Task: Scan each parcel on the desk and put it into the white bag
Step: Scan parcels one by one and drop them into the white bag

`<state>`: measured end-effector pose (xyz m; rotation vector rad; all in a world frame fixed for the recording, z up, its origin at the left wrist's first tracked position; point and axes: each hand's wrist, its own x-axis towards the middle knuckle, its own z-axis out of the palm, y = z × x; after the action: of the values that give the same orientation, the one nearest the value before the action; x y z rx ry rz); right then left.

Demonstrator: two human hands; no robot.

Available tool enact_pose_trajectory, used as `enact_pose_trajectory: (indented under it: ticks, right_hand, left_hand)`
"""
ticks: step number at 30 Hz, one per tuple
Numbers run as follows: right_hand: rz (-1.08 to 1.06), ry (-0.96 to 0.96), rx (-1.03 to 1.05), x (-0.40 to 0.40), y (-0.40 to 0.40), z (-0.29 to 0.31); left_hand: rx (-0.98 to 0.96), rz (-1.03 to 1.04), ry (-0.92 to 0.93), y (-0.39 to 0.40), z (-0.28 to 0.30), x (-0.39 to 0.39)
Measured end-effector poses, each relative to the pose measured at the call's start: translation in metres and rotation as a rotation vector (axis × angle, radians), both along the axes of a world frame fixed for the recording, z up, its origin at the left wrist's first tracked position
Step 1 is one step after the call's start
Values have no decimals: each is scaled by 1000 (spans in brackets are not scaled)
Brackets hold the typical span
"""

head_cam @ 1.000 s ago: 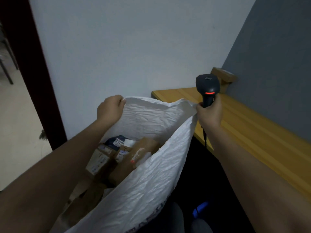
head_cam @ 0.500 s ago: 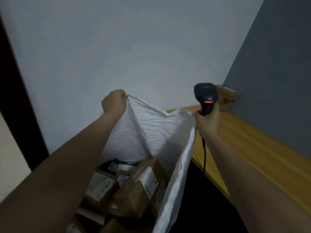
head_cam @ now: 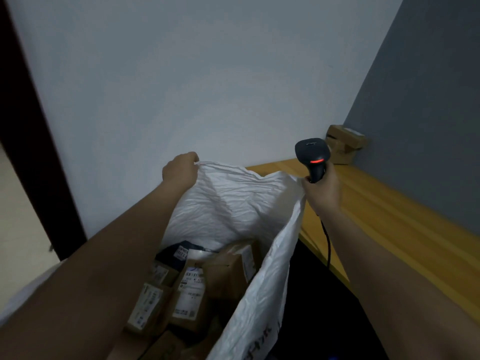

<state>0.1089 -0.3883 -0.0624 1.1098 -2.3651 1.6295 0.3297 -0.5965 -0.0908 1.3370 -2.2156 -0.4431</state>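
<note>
- White woven plastic of the bag (head_cam: 233, 203) is stretched wide between the two hands, its mouth gaping toward the person.
- Left hand (head_cam: 179, 170) is curled tight round the far left corner of the rim, fingers bunching the fabric.
- Right hand (head_cam: 322, 188) is wrapped round the grip of the black scanner (head_cam: 313, 157), its red light glowing; the bag's right rim meets this hand at the thumb side, though whether a finger actually pinches it is hard to tell.
- Compared with a second ago, the bag has been hauled higher and pulled wider, so the load inside has settled lower and shows more plainly. I take that as shaking the contents down to make room.
- Below and between the hands, the parcels in the bag (head_cam: 189, 284) lie jumbled: brown cartons with white labels, and a dark packet behind them.
- Beyond the right hand, in the far corner of the wooden desk (head_cam: 389, 216), stacked boxes (head_cam: 345, 146) wait, well apart from the bag. These probably remain to be scanned, so the job looks unfinished.
- Bag's bottom is cut off at the lower edge, so how full it is stays unknown.
- Label print is too blurred to read.
- Scanner's cable (head_cam: 327, 245) drops below the right wrist and vanishes under the desk edge.
</note>
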Motion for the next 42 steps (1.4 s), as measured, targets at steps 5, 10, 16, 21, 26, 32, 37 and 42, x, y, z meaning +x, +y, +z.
enact_pose_trajectory:
  ticks: [5,10,16,21,26,32,37,42]
  right_hand:
    - [-14,-14,-4,8,17,6]
    - [-40,7,-8,12,43,10]
    - [-70,8,-34,10,89,22]
    - [-132,-1,17,-7,147,35]
    - [-268,21,-2,-35,220,50]
    - [-443,27,-12,-66,312,66]
    - [-574,40,6,-88,388,66]
    - [-740,-16,31,-108,470,57]
  left_hand:
    - [-59,-101,-90,23,2,4]
    - [-81,-165,-23,58,12,-1]
    - [-104,-254,51,107,33,-23]
    - [-113,-377,115,161,59,-62]
    - [-123,-538,162,228,83,-115]
    - [-144,-716,174,315,101,-183]
    - [-114,-875,174,393,104,-239]
    - [-87,-1014,141,471,97,-296]
